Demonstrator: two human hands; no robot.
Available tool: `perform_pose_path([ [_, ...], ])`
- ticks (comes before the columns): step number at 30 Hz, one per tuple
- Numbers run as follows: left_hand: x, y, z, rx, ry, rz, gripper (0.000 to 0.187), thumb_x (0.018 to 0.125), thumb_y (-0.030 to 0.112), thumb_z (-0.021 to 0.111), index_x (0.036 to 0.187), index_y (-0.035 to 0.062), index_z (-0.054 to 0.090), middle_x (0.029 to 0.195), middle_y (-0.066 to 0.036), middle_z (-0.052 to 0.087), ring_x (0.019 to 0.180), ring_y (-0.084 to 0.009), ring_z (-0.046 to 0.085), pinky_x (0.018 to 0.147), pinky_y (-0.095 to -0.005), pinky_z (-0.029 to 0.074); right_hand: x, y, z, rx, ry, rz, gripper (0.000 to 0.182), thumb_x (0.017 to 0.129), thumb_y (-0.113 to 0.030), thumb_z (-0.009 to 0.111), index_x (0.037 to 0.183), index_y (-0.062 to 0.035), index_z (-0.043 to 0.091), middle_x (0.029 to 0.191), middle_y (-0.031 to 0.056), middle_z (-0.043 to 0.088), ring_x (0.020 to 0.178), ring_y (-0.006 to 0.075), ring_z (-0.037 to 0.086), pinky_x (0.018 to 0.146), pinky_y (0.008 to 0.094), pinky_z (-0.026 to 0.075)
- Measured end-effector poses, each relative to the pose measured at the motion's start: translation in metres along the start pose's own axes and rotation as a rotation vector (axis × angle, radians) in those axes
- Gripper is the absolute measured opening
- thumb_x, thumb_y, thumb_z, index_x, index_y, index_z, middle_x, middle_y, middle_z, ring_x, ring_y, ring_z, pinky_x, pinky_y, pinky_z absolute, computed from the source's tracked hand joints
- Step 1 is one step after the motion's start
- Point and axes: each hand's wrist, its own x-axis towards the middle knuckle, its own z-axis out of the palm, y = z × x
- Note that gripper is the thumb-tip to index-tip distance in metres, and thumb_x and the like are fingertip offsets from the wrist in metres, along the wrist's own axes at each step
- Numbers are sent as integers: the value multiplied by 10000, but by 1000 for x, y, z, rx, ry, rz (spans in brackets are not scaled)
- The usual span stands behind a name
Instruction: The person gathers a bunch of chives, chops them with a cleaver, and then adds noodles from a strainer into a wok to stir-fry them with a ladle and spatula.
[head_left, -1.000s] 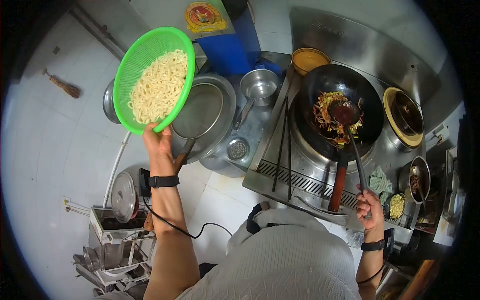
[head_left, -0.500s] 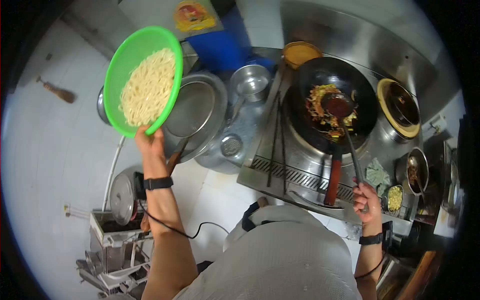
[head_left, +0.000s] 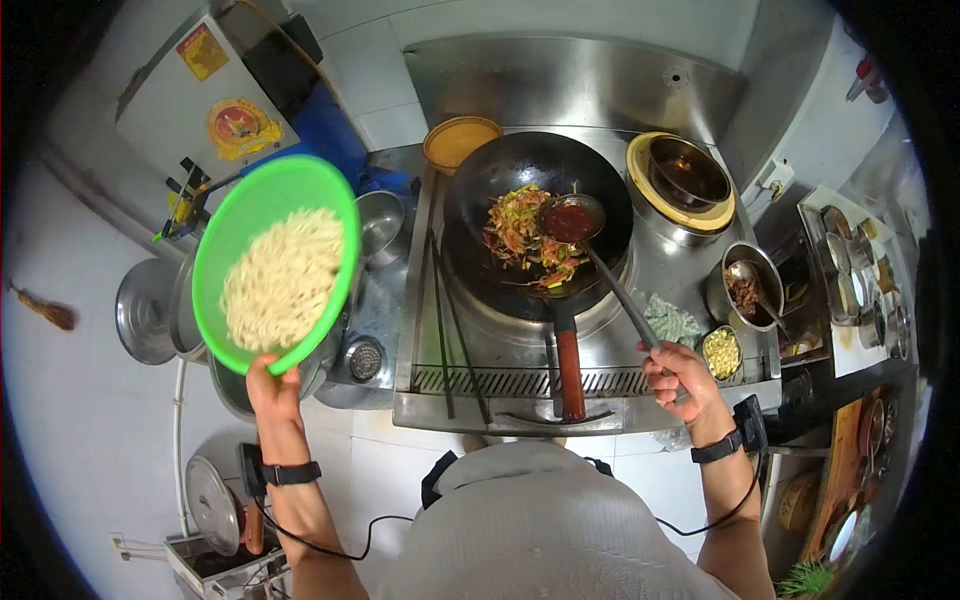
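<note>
At the left, my left hand (head_left: 273, 388) is closed on the near rim of a green colander (head_left: 346, 262), which is tilted and holds pale noodles (head_left: 284, 275). My right hand (head_left: 682, 378) grips the handle of a metal ladle (head_left: 622, 293). Dark red sauce (head_left: 568, 223) fills the ladle's bowl, which is over the right part of a black wok (head_left: 470, 215). Inside the wok lie mixed shredded vegetables (head_left: 516, 228). The wok's red-brown handle (head_left: 570, 375) points toward me, and neither hand touches it.
Two dark rods (head_left: 443, 330) lie left of the wok. Right of it are a pot on a wooden ring (head_left: 640, 165), a pot with a spoon (head_left: 715, 290), a bowl of chopped yellow bits (head_left: 722, 353) and a green cloth (head_left: 670, 320). A saucepan (head_left: 380, 225) stands behind the colander.
The view has turned toward the stove. The colander in my left hand is lower in view, and the ladle in my right hand remains over the wok with sauce in it.
</note>
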Motion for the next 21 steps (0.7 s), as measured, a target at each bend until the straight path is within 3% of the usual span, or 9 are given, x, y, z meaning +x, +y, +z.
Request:
perform_pose_path([
  [2,2,-8,29,55,-76,-109,389,659,-52,387,1047,-39,411,1015,-157,484,902,-296,527,725,-403,502,-1,-4,-2,-33,27,-15,194,802,-113,510,961,-15,460,648,1,424,419,20,321,332,154,242],
  [6,-17,-36,116,330,-144,25,373,664,-76,387,1032,-23,414,889,-133,505,710,-227,561,493,-299,506,1,-4,-8,-32,44,-29,188,795,-109,516,948,-24,447,654,6,427,425,24,337,330,157,248],
  [8,-5,-53,142,421,-336,79,376,663,-84,389,1032,-21,431,826,-123,526,553,-198,537,370,-264,435,1,-3,-10,-37,29,-30,176,792,-99,515,937,-31,441,655,8,427,425,28,344,334,159,254],
  [10,-20,-74,185,488,-269,199,365,667,-77,401,1024,-24,453,773,-110,538,463,-177,494,308,-257,358,5,2,-11,-38,14,-39,165,793,-90,507,930,-38,432,652,13,426,423,36,351,338,169,268],
  [11,3,-86,187,585,-343,257,344,677,-66,407,1014,-32,469,772,-109,547,494,-165,514,311,-247,339,7,5,-12,-75,4,-44,161,793,-89,506,925,-40,428,651,15,425,421,41,352,339,175,276],
  [12,6,-91,197,748,-350,321,370,686,-65,397,1050,-35,458,834,-110,566,590,-187,555,425,-272,429,10,7,-13,-113,-5,-48,156,793,-87,504,920,-42,425,650,17,424,419,45,352,341,181,283],
  [14,34,-117,208,836,-539,699,432,685,-52,406,1113,-3,436,892,-176,585,710,-263,591,606,-316,467,12,9,-14,-125,-15,-40,140,796,-83,495,906,-41,419,647,23,422,416,57,358,339,197,296],
  [16,18,-122,226,1221,-495,874,496,677,-40,424,1166,44,416,936,-238,560,831,-339,565,728,-353,436,12,10,-12,-195,14,-30,138,791,-81,491,903,-28,430,654,28,435,422,56,346,340,191,269],
  [21,-1,-153,236,1520,-537,938,560,675,-47,464,1214,77,378,1058,-206,509,883,-354,531,715,-389,444,13,7,-11,-312,2,-21,127,814,-115,480,820,-52,370,639,36,426,430,87,388,351,233,336],
])
